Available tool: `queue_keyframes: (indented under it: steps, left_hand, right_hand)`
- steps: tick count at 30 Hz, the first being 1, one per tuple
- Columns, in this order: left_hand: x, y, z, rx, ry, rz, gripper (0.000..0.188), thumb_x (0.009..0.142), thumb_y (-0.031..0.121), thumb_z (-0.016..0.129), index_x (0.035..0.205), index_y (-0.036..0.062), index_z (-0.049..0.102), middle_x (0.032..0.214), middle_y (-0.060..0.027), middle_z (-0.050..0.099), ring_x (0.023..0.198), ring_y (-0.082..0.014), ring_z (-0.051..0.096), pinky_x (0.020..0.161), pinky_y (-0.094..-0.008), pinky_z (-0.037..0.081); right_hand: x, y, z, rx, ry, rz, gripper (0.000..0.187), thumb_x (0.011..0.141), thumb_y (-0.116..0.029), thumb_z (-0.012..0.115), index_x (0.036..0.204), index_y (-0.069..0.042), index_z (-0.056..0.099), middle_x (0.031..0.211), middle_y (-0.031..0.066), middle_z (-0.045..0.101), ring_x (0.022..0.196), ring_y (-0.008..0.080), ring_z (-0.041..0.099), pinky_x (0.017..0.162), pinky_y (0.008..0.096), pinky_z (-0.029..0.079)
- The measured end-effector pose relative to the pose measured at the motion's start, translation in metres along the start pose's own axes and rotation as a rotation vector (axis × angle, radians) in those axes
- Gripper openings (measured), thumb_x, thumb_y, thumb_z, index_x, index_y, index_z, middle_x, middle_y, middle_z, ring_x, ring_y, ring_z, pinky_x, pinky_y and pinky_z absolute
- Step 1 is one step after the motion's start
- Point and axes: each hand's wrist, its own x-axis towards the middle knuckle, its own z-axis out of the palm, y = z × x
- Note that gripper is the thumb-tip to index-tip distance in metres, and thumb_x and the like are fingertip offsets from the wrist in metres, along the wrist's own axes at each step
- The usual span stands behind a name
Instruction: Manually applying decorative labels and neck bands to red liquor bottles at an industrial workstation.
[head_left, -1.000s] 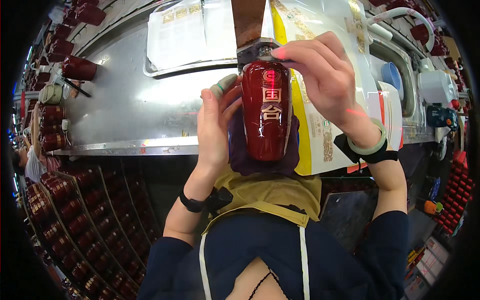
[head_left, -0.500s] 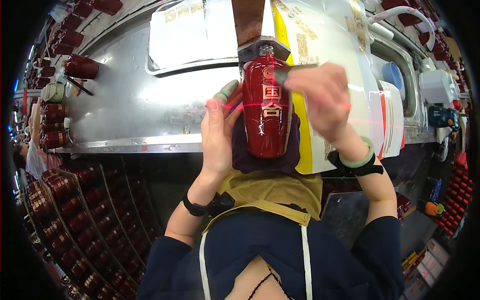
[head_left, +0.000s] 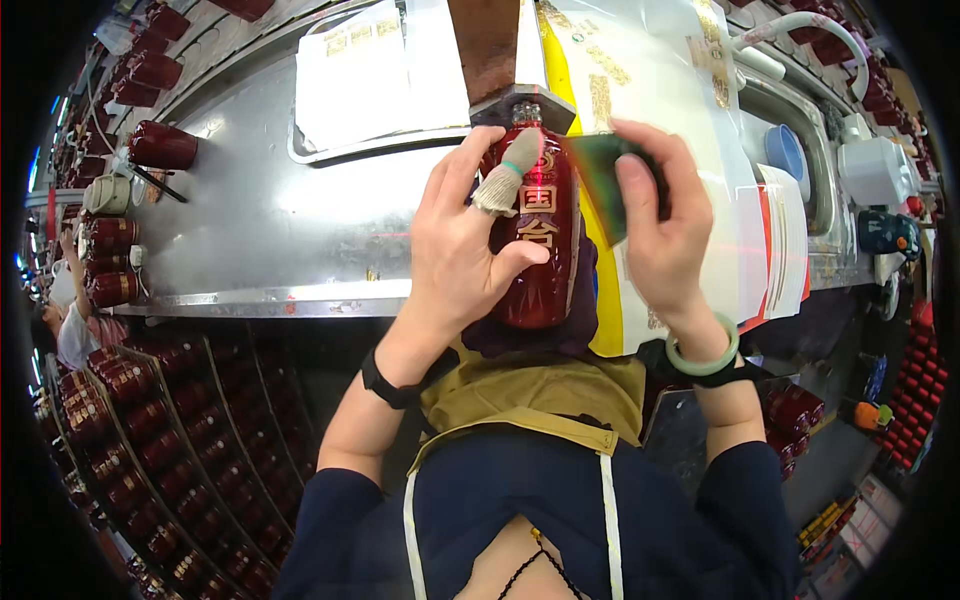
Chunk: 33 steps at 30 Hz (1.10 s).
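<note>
A dark red glossy bottle [head_left: 532, 290] with gold characters and a clear neck lies on a dark purple cloth [head_left: 585, 325] at the counter edge. Across its upper left side rests my left hand [head_left: 450, 230], fingers spread, the thumb over the front. A grey knitted finger cover [head_left: 500, 187] with a green band sits on one finger and lies over the bottle's shoulder. Beside the bottle, my right hand [head_left: 668, 215] pinches a dark green, flat scraper-like piece [head_left: 605, 180] between thumb and fingers; its edge is blurred. The piece stands slightly apart from the bottle.
A brown block with a metal bracket [head_left: 512, 100] stands against the bottle's neck. Gold decals lie on a white sheet with a yellow edge [head_left: 597, 260] at right. A white-lined tray [head_left: 345, 145] and several red bottles [head_left: 163, 144] are at left; racks of bottles stand below.
My left hand has moved up and right from the bottle's side onto its front. My right hand has turned, bringing the green piece into clearer view beside the bottle.
</note>
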Motion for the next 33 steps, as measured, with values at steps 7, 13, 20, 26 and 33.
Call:
queue_keyframes:
  steps: [7,13,20,26,33]
  left_hand:
    - [-0.007,0.007,0.006,-0.117,0.051,-0.083,0.097,0.088,0.076,0.051,0.137,-0.0076,0.056,0.148,-0.0254,0.048,0.129,-0.0438,0.053,0.106,-0.0486,0.044]
    - [0.004,0.006,-0.007,0.051,-0.011,0.059,0.075,0.084,0.064,0.068,0.137,0.0113,0.064,0.135,-0.0202,0.054,0.114,-0.0385,0.059,0.100,-0.0453,0.049]
    - [0.003,0.013,0.009,-0.909,0.121,-0.508,0.048,0.100,0.019,0.066,0.143,0.0003,0.052,0.131,-0.0112,0.058,0.116,-0.0205,0.060,0.100,-0.0345,0.050]
    - [0.005,0.020,0.015,-1.113,0.167,-0.672,0.050,0.103,0.015,0.063,0.148,0.0040,0.045,0.135,-0.0094,0.060,0.121,-0.0165,0.058,0.104,-0.0324,0.049]
    - [0.003,0.018,0.009,-1.260,0.122,-0.712,0.051,0.108,0.020,0.051,0.154,0.0024,0.037,0.146,-0.0128,0.052,0.131,-0.0188,0.052,0.113,-0.0363,0.041]
  right_hand:
    - [0.022,0.011,0.006,-0.240,-0.008,-0.044,0.022,0.094,-0.001,0.064,0.115,-0.006,0.070,0.083,0.0136,0.060,0.074,0.0298,0.062,0.067,0.0375,0.049]
    - [0.031,0.015,-0.004,-0.232,0.026,-0.078,0.021,0.095,-0.003,0.064,0.116,-0.004,0.070,0.090,0.0130,0.065,0.078,0.0266,0.065,0.072,0.0349,0.051]
    - [0.010,0.003,-0.005,0.051,0.024,0.181,0.021,0.099,-0.003,0.062,0.119,0.001,0.067,0.102,0.0102,0.070,0.092,0.0157,0.067,0.083,0.0289,0.053]
    - [0.004,-0.011,0.012,-0.017,-0.105,0.046,0.023,0.092,0.001,0.066,0.114,-0.002,0.069,0.097,0.0127,0.069,0.087,0.0239,0.069,0.077,0.0313,0.053]
    - [0.068,0.010,0.007,-0.459,-0.082,-0.588,0.032,0.077,-0.003,0.068,0.108,-0.009,0.074,0.091,0.0031,0.070,0.078,0.0224,0.063,0.069,0.0345,0.050]
